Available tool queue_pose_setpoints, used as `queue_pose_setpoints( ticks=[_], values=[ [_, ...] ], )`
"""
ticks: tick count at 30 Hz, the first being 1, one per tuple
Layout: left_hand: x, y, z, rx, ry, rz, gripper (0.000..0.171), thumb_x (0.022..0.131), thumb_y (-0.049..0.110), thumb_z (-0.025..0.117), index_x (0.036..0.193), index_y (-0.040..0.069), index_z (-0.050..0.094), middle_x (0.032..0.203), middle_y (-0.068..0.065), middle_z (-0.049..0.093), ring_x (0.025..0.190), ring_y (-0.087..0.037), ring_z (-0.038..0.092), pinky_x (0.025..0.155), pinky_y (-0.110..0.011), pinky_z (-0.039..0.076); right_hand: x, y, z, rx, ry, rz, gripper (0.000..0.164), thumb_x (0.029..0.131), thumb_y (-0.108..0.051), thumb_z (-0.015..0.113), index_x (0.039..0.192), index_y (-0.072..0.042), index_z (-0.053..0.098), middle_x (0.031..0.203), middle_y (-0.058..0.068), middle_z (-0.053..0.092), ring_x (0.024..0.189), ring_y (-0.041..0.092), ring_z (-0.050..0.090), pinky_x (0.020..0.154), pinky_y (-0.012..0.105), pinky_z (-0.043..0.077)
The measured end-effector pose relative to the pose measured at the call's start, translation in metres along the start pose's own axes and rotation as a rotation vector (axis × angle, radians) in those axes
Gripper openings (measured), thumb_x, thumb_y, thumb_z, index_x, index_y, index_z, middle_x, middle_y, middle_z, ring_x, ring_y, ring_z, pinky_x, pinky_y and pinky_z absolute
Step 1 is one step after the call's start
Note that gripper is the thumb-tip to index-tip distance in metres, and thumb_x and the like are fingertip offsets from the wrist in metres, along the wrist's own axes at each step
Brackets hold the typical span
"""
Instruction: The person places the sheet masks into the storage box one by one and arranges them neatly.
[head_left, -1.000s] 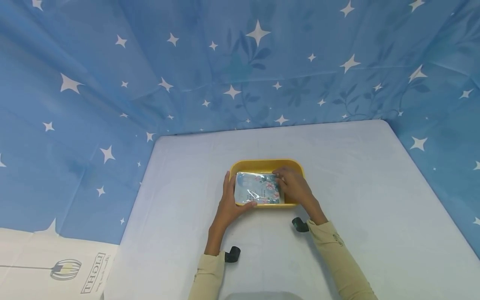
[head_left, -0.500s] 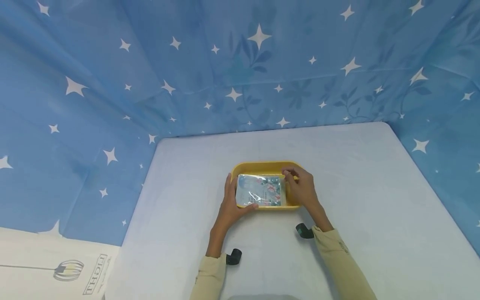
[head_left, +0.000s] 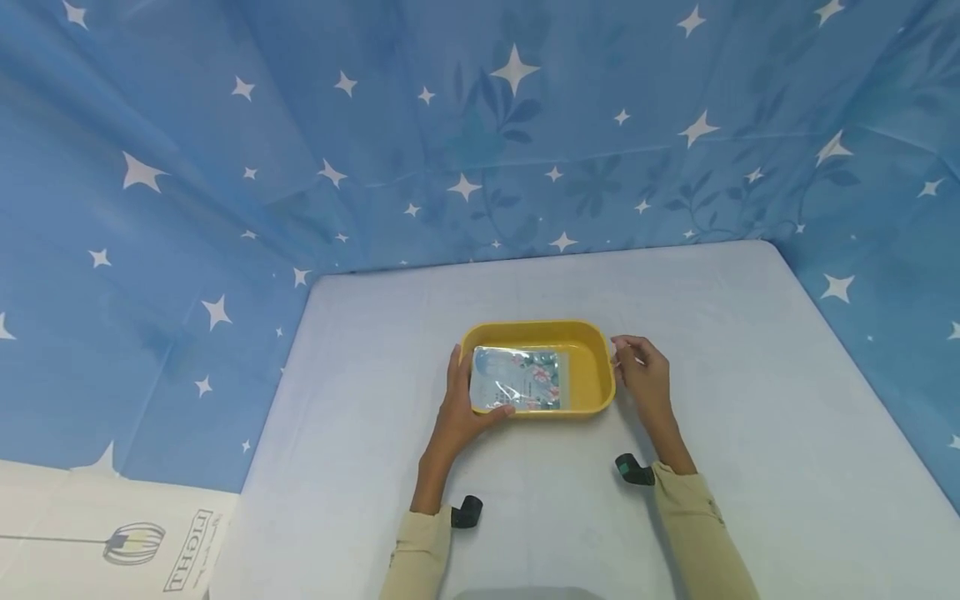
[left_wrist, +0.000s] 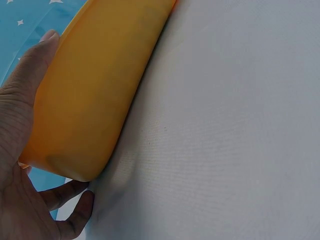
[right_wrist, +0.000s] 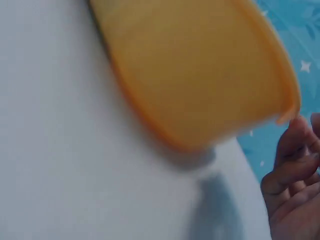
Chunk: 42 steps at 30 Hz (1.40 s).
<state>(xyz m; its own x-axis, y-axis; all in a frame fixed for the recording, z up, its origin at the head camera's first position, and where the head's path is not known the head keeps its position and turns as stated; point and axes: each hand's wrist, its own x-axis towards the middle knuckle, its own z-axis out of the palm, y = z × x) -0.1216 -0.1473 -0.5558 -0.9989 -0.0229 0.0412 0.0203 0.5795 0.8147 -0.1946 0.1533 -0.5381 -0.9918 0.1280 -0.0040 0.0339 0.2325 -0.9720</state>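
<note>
A yellow tray [head_left: 592, 375] stands on the white-covered table, with a flat, shiny packet [head_left: 517, 379] printed with pink flowers lying inside at its left. My left hand [head_left: 459, 408] holds the tray's left end, thumb on the near rim and fingers along the side; the left wrist view shows this hand [left_wrist: 25, 125] against the tray wall. Just off the tray's right end, my right hand [head_left: 647, 375] has its fingers bent, thumb and fingertips drawn close together. The right wrist view puts these fingertips [right_wrist: 298, 129] right by the rim; I cannot tell whether they pinch something small.
The white-covered table [head_left: 360, 417] spreads around the tray. Blue star-patterned cloth [head_left: 375, 125] hangs behind and at both sides. Pale cloth with a printed lamp [head_left: 135, 542] lies at the lower left. Dark wrist cameras [head_left: 467, 512] sit at both sleeves.
My right hand has moved from over the packet, across the tray's right part, to outside its right end. The left hand, tray and packet have stayed in place.
</note>
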Motion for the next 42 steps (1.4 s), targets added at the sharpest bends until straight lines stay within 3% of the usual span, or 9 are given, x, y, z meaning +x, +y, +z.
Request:
queue_pose_setpoints(
  ticks=[2, 5, 9, 12, 19, 27, 31, 35, 42],
  values=[
    [0.000, 0.001, 0.001, -0.001, -0.004, 0.004, 0.119, 0.068, 0.062, 0.080, 0.158, 0.027, 0.010, 0.166, 0.006, -0.006, 0.152, -0.023, 0.013, 0.112, -0.054, 0.034, 0.000, 0.020, -0.008, -0.092, -0.007, 0.057, 0.035, 0.103, -0.034, 0.048, 0.116, -0.005, 0.063, 0.077, -0.002, 0.062, 0.059, 0.005, 0.058, 0.053, 0.020, 0.049],
    [0.000, 0.002, 0.002, 0.001, -0.010, 0.003, 0.119, 0.069, 0.062, 0.080, 0.158, 0.027, 0.010, 0.166, 0.005, -0.007, 0.152, -0.024, 0.013, 0.112, -0.054, 0.034, -0.005, 0.032, -0.019, -0.189, -0.058, 0.093, 0.031, 0.103, -0.024, 0.045, 0.114, -0.001, 0.063, 0.070, 0.002, 0.064, 0.054, 0.007, 0.058, 0.052, 0.020, 0.048],
    [0.004, 0.003, 0.000, 0.010, 0.008, 0.003, 0.118, 0.068, 0.061, 0.081, 0.157, 0.030, 0.010, 0.166, 0.007, -0.006, 0.151, -0.024, 0.015, 0.111, -0.056, 0.035, -0.004, 0.036, -0.023, -0.251, -0.126, 0.050, 0.030, 0.103, -0.023, 0.046, 0.111, 0.002, 0.061, 0.072, 0.009, 0.066, 0.051, 0.009, 0.060, 0.048, 0.021, 0.047],
    [0.010, 0.004, -0.002, 0.010, 0.015, 0.020, 0.118, 0.068, 0.061, 0.081, 0.157, 0.030, 0.010, 0.166, 0.006, -0.005, 0.151, -0.023, 0.016, 0.110, -0.056, 0.036, 0.000, 0.036, -0.021, -0.291, -0.119, -0.004, 0.031, 0.103, -0.026, 0.047, 0.108, 0.002, 0.061, 0.071, 0.011, 0.066, 0.046, 0.010, 0.059, 0.044, 0.022, 0.045],
    [0.012, 0.008, -0.002, 0.003, 0.006, 0.000, 0.120, 0.067, 0.064, 0.080, 0.157, 0.028, 0.011, 0.165, 0.012, -0.008, 0.151, -0.019, 0.017, 0.112, -0.052, 0.036, 0.003, 0.036, -0.016, -0.276, -0.059, -0.043, 0.029, 0.101, -0.025, 0.050, 0.104, 0.001, 0.061, 0.065, 0.011, 0.064, 0.039, 0.012, 0.056, 0.039, 0.024, 0.046],
    [0.005, 0.010, 0.003, 0.035, 0.039, 0.015, 0.123, 0.065, 0.061, 0.082, 0.158, 0.022, 0.011, 0.166, 0.003, -0.007, 0.152, -0.024, 0.014, 0.112, -0.049, 0.036, 0.005, 0.040, -0.017, -0.306, -0.057, -0.053, 0.028, 0.101, -0.026, 0.050, 0.104, -0.001, 0.061, 0.065, 0.009, 0.064, 0.039, 0.012, 0.055, 0.039, 0.025, 0.045],
    [0.001, 0.012, 0.010, 0.089, 0.071, 0.004, 0.128, 0.060, 0.066, 0.082, 0.158, 0.022, 0.012, 0.166, -0.001, -0.006, 0.149, -0.029, 0.023, 0.107, -0.050, 0.042, 0.003, 0.040, -0.019, -0.293, -0.071, -0.037, 0.025, 0.101, -0.023, 0.049, 0.104, -0.001, 0.061, 0.066, 0.010, 0.065, 0.039, 0.013, 0.056, 0.039, 0.025, 0.045],
    [0.001, 0.013, 0.016, 0.105, 0.131, -0.021, 0.122, 0.061, 0.068, 0.081, 0.156, 0.017, 0.023, 0.166, 0.000, 0.001, 0.139, -0.029, 0.041, 0.096, -0.050, 0.050, 0.000, 0.038, -0.021, -0.275, -0.095, -0.017, 0.026, 0.101, -0.023, 0.049, 0.106, 0.000, 0.060, 0.066, 0.009, 0.065, 0.041, 0.013, 0.057, 0.040, 0.025, 0.045],
    [0.027, 0.014, 0.021, 0.132, 0.196, -0.046, 0.118, 0.064, 0.068, 0.079, 0.153, 0.011, 0.027, 0.165, -0.001, 0.009, 0.133, -0.031, 0.048, 0.089, -0.051, 0.053, -0.004, 0.041, -0.019, -0.273, -0.097, 0.007, 0.024, 0.100, -0.022, 0.050, 0.106, -0.001, 0.061, 0.067, 0.009, 0.066, 0.041, 0.014, 0.058, 0.040, 0.025, 0.046]
  ],
)
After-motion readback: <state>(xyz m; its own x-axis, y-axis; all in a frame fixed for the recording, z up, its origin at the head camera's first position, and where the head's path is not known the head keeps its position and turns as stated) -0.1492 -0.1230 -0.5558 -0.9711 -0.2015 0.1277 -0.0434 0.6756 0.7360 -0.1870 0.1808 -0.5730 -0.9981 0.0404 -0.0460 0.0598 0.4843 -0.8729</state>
